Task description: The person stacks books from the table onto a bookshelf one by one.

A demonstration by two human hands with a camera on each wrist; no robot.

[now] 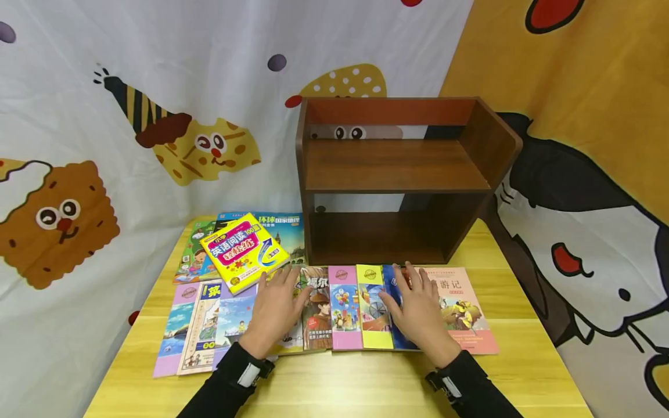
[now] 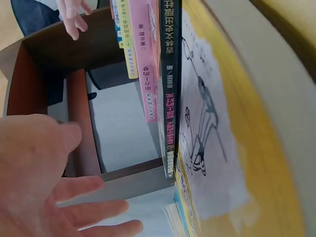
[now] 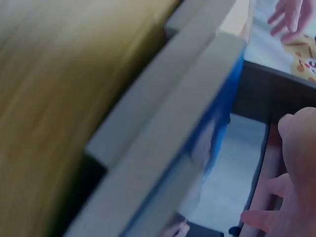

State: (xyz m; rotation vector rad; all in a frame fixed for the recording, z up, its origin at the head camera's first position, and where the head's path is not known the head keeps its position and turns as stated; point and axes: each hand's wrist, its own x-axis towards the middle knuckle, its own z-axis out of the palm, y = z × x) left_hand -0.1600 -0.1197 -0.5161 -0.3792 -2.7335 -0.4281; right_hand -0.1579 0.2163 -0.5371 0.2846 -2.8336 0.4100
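Observation:
A row of overlapping books lies on the table in front of the shelf. My left hand (image 1: 277,307) is over the books left of the brown-covered book (image 1: 317,319), fingers spread and relaxed. Over the blue book (image 1: 395,302), beside the yellow book (image 1: 375,313) and the pink-covered book (image 1: 481,325), is my right hand (image 1: 418,310), its fingers extended. Neither hand grips anything. The left wrist view has the left hand (image 2: 64,182) beside dark and pink book spines (image 2: 143,59); the right wrist view has the right hand (image 3: 291,187) near thick book edges (image 3: 163,118).
A brown two-tier shelf (image 1: 392,165) stands at the back of the wooden table (image 1: 345,389). Left of it, a yellow workbook (image 1: 244,252) lies tilted on several other books (image 1: 195,255). More books (image 1: 175,334) overlap at the front left. A patterned cloth (image 1: 209,69) hangs behind.

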